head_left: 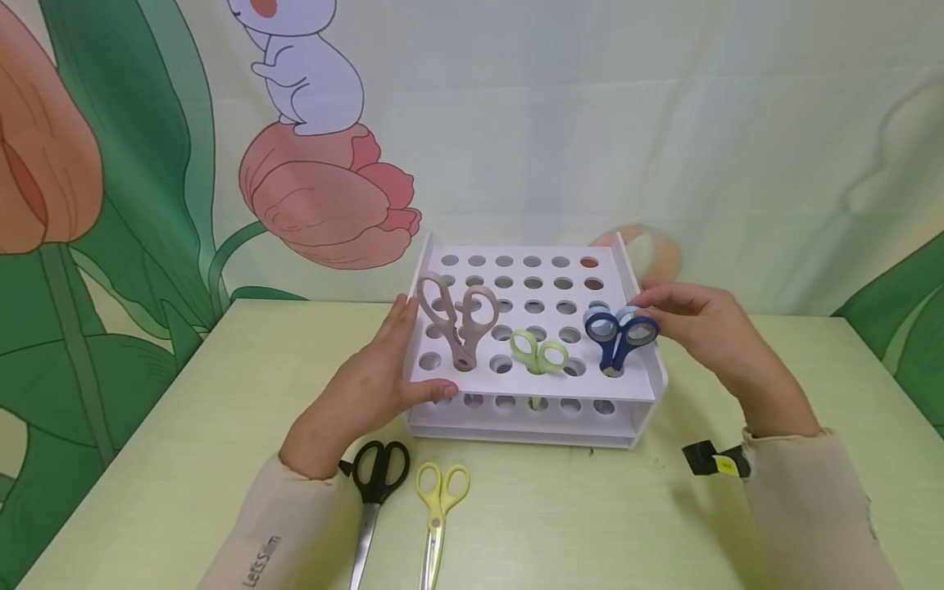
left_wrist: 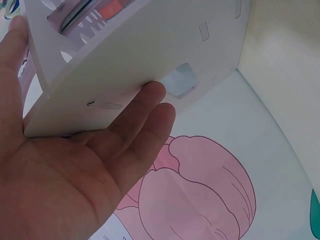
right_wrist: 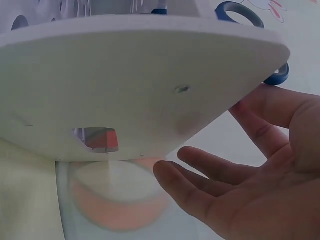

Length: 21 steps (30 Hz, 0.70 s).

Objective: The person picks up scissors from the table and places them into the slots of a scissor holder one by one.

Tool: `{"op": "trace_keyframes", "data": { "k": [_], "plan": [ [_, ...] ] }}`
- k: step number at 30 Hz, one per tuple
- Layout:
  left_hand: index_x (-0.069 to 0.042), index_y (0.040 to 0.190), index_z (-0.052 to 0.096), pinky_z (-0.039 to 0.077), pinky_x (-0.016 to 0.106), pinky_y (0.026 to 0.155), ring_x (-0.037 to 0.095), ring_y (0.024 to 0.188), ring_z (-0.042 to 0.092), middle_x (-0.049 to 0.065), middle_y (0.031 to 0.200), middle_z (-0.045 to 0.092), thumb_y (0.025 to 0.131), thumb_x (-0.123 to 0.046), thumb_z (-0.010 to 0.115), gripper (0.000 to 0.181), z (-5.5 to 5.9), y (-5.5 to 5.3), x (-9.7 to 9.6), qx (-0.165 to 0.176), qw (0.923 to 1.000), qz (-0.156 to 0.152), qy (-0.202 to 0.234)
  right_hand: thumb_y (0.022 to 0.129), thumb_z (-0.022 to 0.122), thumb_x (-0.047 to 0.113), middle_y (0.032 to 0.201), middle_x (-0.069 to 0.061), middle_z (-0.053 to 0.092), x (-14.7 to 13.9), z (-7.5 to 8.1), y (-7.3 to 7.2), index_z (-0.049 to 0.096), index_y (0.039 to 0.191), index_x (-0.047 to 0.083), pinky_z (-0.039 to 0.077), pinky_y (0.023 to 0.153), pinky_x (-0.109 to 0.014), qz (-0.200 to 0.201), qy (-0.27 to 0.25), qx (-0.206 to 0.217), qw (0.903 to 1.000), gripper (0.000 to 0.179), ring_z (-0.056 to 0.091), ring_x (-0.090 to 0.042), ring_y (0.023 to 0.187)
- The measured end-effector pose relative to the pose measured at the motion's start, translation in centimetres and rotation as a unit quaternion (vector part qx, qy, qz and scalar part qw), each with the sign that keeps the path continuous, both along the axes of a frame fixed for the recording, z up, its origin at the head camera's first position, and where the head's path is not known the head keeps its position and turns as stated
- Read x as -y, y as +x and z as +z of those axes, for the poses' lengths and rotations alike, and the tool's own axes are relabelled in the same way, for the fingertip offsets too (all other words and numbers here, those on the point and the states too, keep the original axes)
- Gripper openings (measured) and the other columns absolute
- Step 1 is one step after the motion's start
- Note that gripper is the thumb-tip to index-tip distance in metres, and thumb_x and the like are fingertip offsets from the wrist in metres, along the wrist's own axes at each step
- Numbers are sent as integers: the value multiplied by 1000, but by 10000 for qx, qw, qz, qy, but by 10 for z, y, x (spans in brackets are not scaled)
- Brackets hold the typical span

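A white rack (head_left: 479, 379) with rows of round holes stands on the table. My left hand (head_left: 372, 360) holds its left side, thumb over the front edge and fingers along the outer side panel (left_wrist: 135, 75). At the rack's right side, my right hand (head_left: 696, 324) pinches a handle ring of the dark blue scissors (head_left: 622, 338) between thumb and index finger; its other fingers (right_wrist: 195, 192) spread beside the panel. These scissors stand handles up in a front-right hole. Pinkish-beige scissors (head_left: 463, 324) stand front left, small light green scissors (head_left: 538, 355) between them.
Black-handled scissors (head_left: 378, 479) and yellow scissors (head_left: 437, 508) lie on the table in front of the rack. A small black piece with a yellow label (head_left: 711, 460) is by the right cuff. Behind the table hangs a printed cloth (head_left: 516, 147) with flowers.
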State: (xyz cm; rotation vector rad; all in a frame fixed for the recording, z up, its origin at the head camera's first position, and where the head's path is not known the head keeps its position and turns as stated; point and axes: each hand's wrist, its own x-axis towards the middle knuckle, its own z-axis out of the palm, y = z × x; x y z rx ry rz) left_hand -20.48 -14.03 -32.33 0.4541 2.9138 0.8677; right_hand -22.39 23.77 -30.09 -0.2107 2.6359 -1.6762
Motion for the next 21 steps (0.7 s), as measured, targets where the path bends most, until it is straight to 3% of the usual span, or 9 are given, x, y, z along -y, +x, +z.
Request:
{"op": "trace_keyframes", "data": {
  "k": [7, 12, 17, 19, 21],
  "plan": [
    [-13, 164, 1, 38, 51, 108, 36, 146, 31, 8, 169, -4, 80, -50, 83, 123, 0, 0, 1, 30, 10000, -15, -6, 99, 67, 15, 147, -16, 49, -3, -4, -2, 63, 127, -8, 34, 110, -53, 127, 147, 96, 9998, 37, 41, -28, 137],
    [-12, 163, 1, 36, 50, 110, 35, 147, 29, 8, 169, -4, 80, -53, 81, 123, -1, 0, 2, 40, 10000, -54, 29, 102, 64, 27, 137, -5, 57, -9, -1, 2, 62, 134, 1, 39, 106, -52, -91, 371, -8, 9993, 42, 56, -13, 117],
    [-10, 163, 1, 36, 50, 110, 34, 147, 27, 10, 169, -4, 80, -53, 81, 123, -1, 1, 3, -9, 10000, -90, 28, 102, 62, 32, 122, 9, 64, -11, 11, 12, 60, 138, 9, 47, 94, -25, -682, 218, -523, 9961, 42, 59, -8, 106],
    [-9, 163, 1, 37, 49, 110, 34, 147, 27, 10, 168, -4, 80, -53, 81, 123, -1, 1, 3, -28, 9999, -94, 24, 101, 64, 30, 122, 8, 65, -7, 18, 19, 62, 137, 10, 46, 87, -15, -913, -2, -825, 9924, 40, 59, -9, 108],
    [-10, 163, 1, 37, 48, 109, 34, 147, 28, 9, 169, -4, 80, -52, 81, 123, 0, 2, 3, -38, 10000, -86, 25, 100, 66, 23, 123, 1, 66, -2, 25, 28, 63, 134, 7, 47, 86, -12, -968, -452, -1173, 9873, 37, 59, -13, 109]
  ]
}}
